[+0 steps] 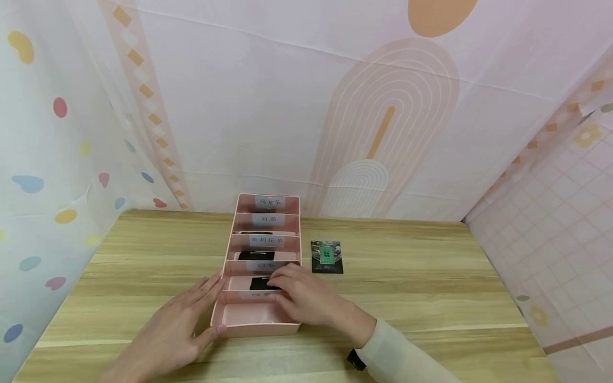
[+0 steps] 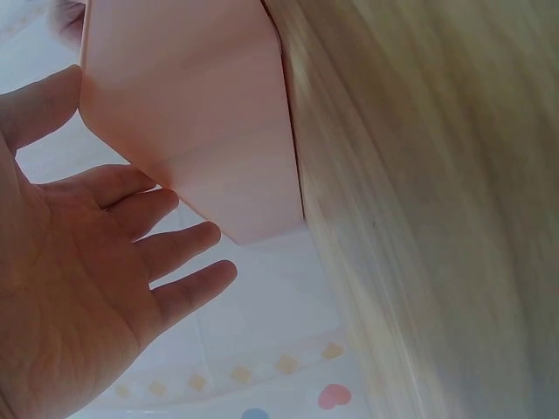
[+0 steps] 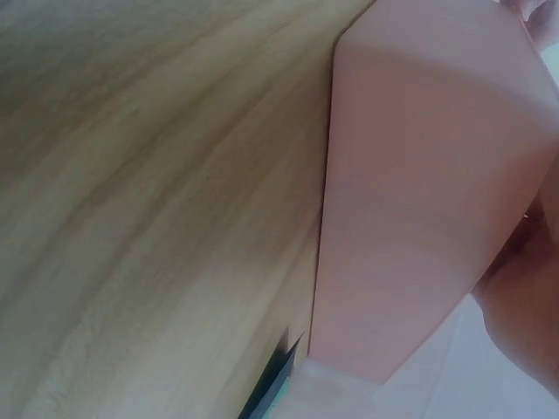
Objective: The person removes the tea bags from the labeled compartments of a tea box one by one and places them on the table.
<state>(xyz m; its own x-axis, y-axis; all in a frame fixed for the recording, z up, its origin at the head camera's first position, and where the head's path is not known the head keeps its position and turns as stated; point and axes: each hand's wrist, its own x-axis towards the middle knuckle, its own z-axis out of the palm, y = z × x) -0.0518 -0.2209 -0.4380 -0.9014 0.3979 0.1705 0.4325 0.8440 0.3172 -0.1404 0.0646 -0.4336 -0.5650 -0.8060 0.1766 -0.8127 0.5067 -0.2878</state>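
Observation:
A long pink divided box (image 1: 256, 330) stands on the table, with white labels on its dividers. My left hand (image 1: 174, 319) rests along the box's left side, fingers fairly straight and thumb at the near left corner. In the left wrist view, the fingertips (image 2: 205, 234) lie along the box edge. My right hand (image 1: 308, 295) reaches over the right wall, its fingers curled at the right end of a black packet (image 1: 260, 283) in the second compartment from the front. The fingertips are partly hidden. Another black packet (image 1: 256, 256) sits one compartment farther back.
On the table right of the box lies a black packet with a green label (image 1: 327, 256). A small black object (image 1: 356, 360) shows by the right sleeve (image 1: 402, 354). Patterned cloth (image 1: 268, 106) hangs behind the wooden table (image 1: 421, 298) and at both sides.

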